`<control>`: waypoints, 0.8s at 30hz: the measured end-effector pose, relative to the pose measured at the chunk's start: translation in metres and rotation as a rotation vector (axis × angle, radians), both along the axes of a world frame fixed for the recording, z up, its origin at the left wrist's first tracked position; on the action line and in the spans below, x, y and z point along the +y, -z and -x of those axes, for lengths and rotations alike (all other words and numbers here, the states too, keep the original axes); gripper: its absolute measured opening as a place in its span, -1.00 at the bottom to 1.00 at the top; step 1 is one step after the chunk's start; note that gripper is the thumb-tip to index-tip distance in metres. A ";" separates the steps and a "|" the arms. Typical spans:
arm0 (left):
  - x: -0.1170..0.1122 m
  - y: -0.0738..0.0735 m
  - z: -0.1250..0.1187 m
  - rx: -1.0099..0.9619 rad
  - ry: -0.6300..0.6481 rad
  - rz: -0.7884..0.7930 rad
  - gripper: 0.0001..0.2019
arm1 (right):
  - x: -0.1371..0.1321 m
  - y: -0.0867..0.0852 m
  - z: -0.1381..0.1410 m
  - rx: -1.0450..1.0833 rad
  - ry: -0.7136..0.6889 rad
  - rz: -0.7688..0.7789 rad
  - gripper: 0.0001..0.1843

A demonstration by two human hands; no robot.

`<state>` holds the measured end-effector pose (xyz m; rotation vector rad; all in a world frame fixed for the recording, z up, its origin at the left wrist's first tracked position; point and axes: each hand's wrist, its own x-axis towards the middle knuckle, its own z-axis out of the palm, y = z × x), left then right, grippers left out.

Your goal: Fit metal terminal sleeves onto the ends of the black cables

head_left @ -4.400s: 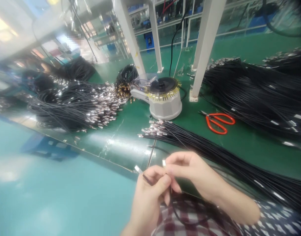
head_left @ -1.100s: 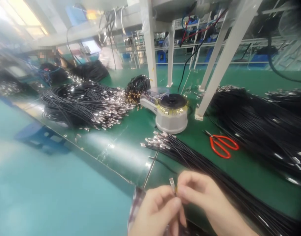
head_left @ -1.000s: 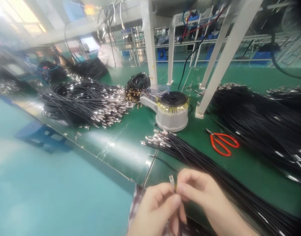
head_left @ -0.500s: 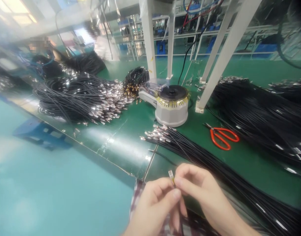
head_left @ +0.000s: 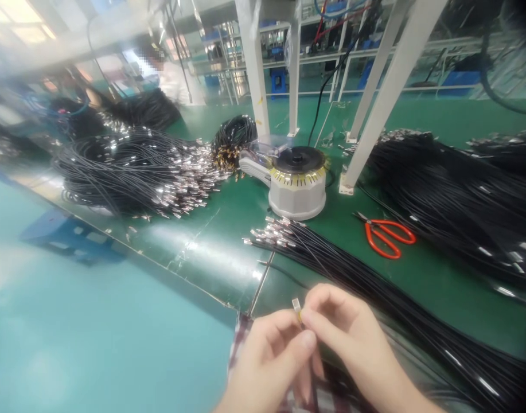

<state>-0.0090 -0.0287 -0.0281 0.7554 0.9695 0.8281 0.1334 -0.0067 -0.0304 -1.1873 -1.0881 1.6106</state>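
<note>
A black cable with a silver metal plug point(head_left: 296, 304) points up between my hands, and a bit of yellow tape point(head_left: 299, 316) shows just below the plug. My left hand point(head_left: 279, 355) grips the cable between thumb and fingers. From the other side, my right hand point(head_left: 342, 321) pinches at the yellow tape with thumb and forefinger; the fingertips hide part of it. Just beyond lies a bundle of black cables point(head_left: 344, 258) with silver plug ends. Behind that stands a round white tape dispenser point(head_left: 296, 198) with yellow strips around its black top.
Orange-handled cutters point(head_left: 385, 246) lie right of the bundle. Coiled cables point(head_left: 129, 166) are heaped at left, more cables point(head_left: 452, 189) at right. White posts point(head_left: 392, 97) rise from the green table point(head_left: 202, 258). A blue stool point(head_left: 73, 235) is below its edge. A person point(head_left: 172, 80) sits far back.
The view has shifted slightly. Both hands keep their hold around the plug end, with the right fingertips moved a little at the yellow tape.
</note>
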 end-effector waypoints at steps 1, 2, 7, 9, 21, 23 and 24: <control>0.000 0.000 0.000 0.015 -0.002 -0.009 -0.62 | -0.001 0.000 0.001 -0.037 0.022 -0.033 -0.73; 0.000 0.000 0.000 0.031 -0.005 -0.014 -0.60 | -0.002 -0.001 0.002 -0.069 0.041 -0.060 -0.73; 0.000 0.004 -0.001 0.128 -0.020 -0.026 -0.49 | -0.006 -0.004 0.005 -0.096 0.045 -0.055 -0.71; 0.001 0.004 -0.001 0.125 -0.024 -0.027 -0.48 | -0.007 -0.006 0.004 -0.047 0.001 -0.033 -0.71; 0.000 0.001 0.000 0.076 -0.051 -0.009 -0.54 | -0.005 -0.002 -0.005 -0.134 0.015 -0.115 -0.65; -0.001 0.000 0.000 0.104 -0.047 -0.021 -0.52 | -0.004 -0.003 -0.008 -0.154 0.046 -0.076 -0.60; -0.002 0.000 0.000 0.113 -0.042 -0.022 -0.51 | -0.003 -0.003 -0.009 -0.151 0.057 -0.072 -0.58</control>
